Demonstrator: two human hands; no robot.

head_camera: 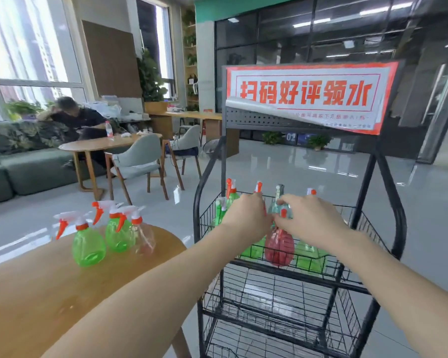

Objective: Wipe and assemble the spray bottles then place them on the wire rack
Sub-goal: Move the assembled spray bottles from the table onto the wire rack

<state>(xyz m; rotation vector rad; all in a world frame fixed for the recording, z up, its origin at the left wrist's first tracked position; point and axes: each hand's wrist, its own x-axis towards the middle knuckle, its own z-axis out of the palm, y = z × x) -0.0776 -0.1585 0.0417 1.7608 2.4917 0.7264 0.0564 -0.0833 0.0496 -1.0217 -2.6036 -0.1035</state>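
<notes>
Your forearms nearest lens, both reaching over wire rack (396, 218). Left: tabletop (36, 293) carries three spray bottles (88, 244), upright, heads on, likely waiting their turn. Your left hand (246, 215) sits at top basket, fingers curled among bottle necks; grip contents hidden, cannot tell. Red bottle (279, 248) stands in basket between green ones. Your right hand (311, 218) pinches its sprayer head, probably steadying it upright.

Red-bordered sign (311, 95) atop the wire rack (396, 220) reads "扫码好评领水"; its smaller lines are illegible. Distant panel (291, 137): "02".
</notes>
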